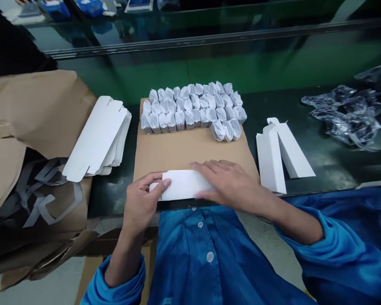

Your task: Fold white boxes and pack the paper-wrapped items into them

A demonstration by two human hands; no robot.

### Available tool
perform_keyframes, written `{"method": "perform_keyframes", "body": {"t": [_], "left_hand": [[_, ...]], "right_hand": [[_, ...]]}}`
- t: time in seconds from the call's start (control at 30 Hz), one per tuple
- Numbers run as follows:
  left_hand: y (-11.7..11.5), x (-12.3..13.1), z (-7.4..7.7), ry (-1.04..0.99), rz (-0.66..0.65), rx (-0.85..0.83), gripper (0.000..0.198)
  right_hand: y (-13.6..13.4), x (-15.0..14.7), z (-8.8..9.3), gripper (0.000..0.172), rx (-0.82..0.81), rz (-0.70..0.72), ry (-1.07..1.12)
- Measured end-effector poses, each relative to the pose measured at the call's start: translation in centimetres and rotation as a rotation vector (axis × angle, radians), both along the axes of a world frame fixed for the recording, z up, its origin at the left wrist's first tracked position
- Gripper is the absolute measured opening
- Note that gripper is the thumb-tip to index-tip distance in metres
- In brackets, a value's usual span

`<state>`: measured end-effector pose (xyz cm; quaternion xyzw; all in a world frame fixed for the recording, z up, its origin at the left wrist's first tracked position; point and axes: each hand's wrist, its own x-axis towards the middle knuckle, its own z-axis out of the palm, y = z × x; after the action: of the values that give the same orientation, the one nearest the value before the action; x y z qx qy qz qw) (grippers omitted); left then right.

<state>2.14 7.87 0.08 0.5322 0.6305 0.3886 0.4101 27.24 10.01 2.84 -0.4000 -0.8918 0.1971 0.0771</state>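
Across the near edge of a flat brown cardboard sheet [190, 148], a long white paperboard carton [182, 185] lies flat and rectangular, its smooth face up and a small flap showing at its left end. The left hand [142, 203] pinches that end between thumb and fingers; the open right hand [230, 184] rests flat over the other end.

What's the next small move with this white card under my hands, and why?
Probably fold the white carton blank along its creases into a sleeve. Your left hand already grips its end and your right hand lies flat on it, so it's steady, and the folded white cartons to your right suggest that shape.
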Motion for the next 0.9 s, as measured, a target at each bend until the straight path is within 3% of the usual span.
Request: {"method": "perform_keyframes", "body": {"t": [0.07,0.2,0.33,0.67,0.9], "left_hand": [[0.0,0.1,-0.9,-0.195,0.033,-0.039,0.031],[-0.3,-0.7,-0.8,-0.438,-0.195,-0.253,0.040],[-0.1,-1.7,-0.1,-0.428,-0.291,-0.305,0.043],[0.1,-0.5,-0.7,-0.403,-0.294,-0.226,0.033],[0.7,0.1,-1.5,-0.227,-0.229,-0.130,0.024]], "right_hand": [[-1.2,-0.6,-0.9,0.079,0.249,-0.006,-0.056],[-1.4,-0.3,-2.0,0.076,0.353,0.094,0.022],[-0.8,0.2,-2.3,0.077,0.297,0.150,0.088],[-0.9,1.2,-3.0,0.068,0.150,0.158,0.192],[-1.5,0.7,-3.2,0.052,0.394,0.137,0.074]]}}
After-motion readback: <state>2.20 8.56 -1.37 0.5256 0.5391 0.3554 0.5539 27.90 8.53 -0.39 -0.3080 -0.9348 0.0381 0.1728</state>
